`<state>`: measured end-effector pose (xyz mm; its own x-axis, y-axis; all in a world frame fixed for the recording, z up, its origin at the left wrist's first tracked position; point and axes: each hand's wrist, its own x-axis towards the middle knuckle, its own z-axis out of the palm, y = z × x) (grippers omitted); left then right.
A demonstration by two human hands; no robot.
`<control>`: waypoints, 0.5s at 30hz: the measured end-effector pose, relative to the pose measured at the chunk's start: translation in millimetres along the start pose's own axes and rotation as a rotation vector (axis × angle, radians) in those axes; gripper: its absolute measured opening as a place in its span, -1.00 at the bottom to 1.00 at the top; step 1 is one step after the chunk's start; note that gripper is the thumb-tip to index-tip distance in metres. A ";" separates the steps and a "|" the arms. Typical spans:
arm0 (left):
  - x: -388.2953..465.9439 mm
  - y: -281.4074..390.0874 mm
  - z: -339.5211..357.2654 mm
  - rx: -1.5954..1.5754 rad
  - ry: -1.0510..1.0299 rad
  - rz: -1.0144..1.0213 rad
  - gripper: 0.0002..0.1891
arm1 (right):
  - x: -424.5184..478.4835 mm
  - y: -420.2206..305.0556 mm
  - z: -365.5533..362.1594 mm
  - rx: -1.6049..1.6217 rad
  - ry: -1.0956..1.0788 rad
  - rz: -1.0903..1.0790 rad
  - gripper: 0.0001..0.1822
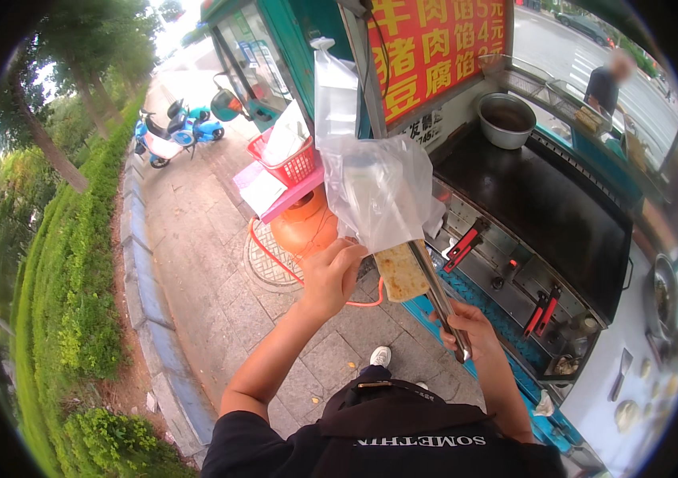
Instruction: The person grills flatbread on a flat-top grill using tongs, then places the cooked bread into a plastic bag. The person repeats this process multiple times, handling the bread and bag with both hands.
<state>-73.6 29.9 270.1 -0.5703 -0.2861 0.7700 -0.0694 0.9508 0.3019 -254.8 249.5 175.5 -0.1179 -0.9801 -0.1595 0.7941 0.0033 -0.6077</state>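
Note:
My left hand pinches the lower edge of a thin translucent plastic bag between thumb and fingers. Metal tongs are in my right hand, gripped near their handle end. The upper part of the tongs reaches to the bag's mouth. Beside the tongs, a browned flat piece of filled flatbread sticks out below the bag; its upper end is hidden by the plastic. Whether the tong tips grip it is hidden too.
A black griddle with a metal pot lies to the right, above red-handled tools. At left stand a red basket on a pink board and an orange gas cylinder with a hose. A person stands beyond the cart.

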 end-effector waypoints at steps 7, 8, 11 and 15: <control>-50.2 66.1 -14.6 -0.068 0.048 -0.244 -0.89 | 16.1 -30.9 6.6 -0.156 -0.094 -0.184 -0.48; -61.5 73.5 -18.3 -0.113 0.006 -0.343 -0.93 | 14.4 -37.0 8.3 -0.175 -0.093 -0.198 -0.47; -76.6 93.5 -34.6 -0.113 -0.224 -0.305 -0.85 | -0.8 -54.0 10.8 -0.195 -0.073 -0.222 -0.42; -55.2 94.0 -48.0 -0.359 -0.199 -0.314 -0.62 | -39.7 -87.9 4.2 -0.301 -0.038 -0.262 -0.40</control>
<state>-9.4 129.3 282.9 -0.7141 -0.4903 0.4998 0.0030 0.7117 0.7025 -317.4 287.3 238.5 -0.2665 -0.9622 0.0567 0.5289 -0.1951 -0.8260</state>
